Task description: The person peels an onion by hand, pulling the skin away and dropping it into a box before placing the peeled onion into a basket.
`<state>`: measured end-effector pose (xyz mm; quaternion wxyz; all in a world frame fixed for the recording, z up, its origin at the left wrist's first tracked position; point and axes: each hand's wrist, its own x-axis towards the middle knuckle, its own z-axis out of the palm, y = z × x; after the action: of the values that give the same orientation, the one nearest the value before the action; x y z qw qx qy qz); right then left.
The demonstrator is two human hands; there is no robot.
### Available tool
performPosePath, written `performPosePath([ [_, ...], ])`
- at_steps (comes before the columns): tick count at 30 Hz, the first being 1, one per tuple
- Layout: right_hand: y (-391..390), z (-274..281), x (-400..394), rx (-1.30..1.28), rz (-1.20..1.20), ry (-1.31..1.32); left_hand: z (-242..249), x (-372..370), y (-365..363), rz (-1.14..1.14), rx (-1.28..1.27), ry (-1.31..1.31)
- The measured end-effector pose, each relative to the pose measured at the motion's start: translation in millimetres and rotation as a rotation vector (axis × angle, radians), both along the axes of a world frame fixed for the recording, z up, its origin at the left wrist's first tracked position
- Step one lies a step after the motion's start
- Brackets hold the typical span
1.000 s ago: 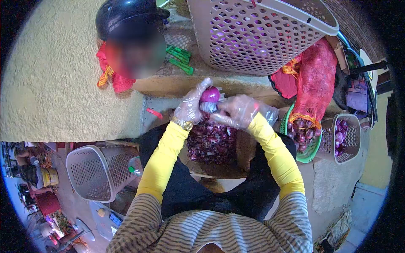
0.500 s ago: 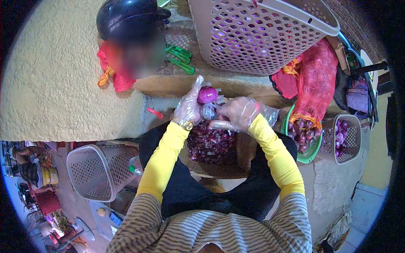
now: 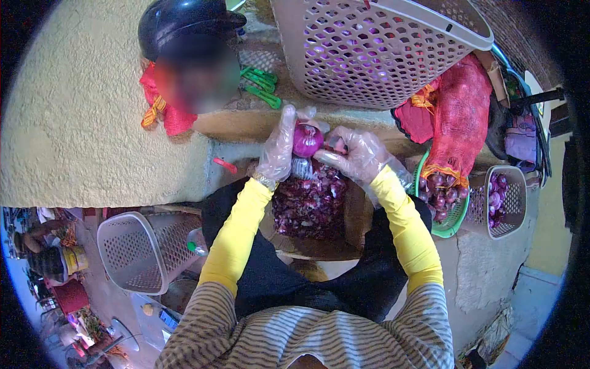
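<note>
My left hand [image 3: 280,147], in a clear plastic glove, grips a shiny purple red onion [image 3: 307,140] at its left side. The fingers of my right hand [image 3: 355,154], gloved the same way, are closed at the onion's right side; I cannot tell what small dark thing is between thumb and fingers. A pale, silvery ribbed shape [image 3: 302,167] shows just below the onion. Under both hands, between my knees, lies a heap of onion skins [image 3: 309,206] in a brown box [image 3: 357,224].
A large lattice crate [image 3: 375,61] stands ahead on a ledge, beside a red mesh sack [image 3: 464,117]. To the right are a green basket [image 3: 452,224] and a smaller crate [image 3: 519,203] with onions. Another crate [image 3: 129,252] lies left. Green clips [image 3: 263,86] sit near a dark helmet [image 3: 178,24].
The onion has turned and come slightly down and right in my left hand. My right hand has risen a little, its thumb and fingers now at the onion's side.
</note>
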<state>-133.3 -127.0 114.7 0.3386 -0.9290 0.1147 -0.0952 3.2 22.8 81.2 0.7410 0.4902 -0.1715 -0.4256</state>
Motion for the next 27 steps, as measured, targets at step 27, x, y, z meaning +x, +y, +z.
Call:
performPosePath([
  [27,4,-15,10,0.344,-0.154,-0.027,-23,13,0,0.062,0.021,-0.322],
])
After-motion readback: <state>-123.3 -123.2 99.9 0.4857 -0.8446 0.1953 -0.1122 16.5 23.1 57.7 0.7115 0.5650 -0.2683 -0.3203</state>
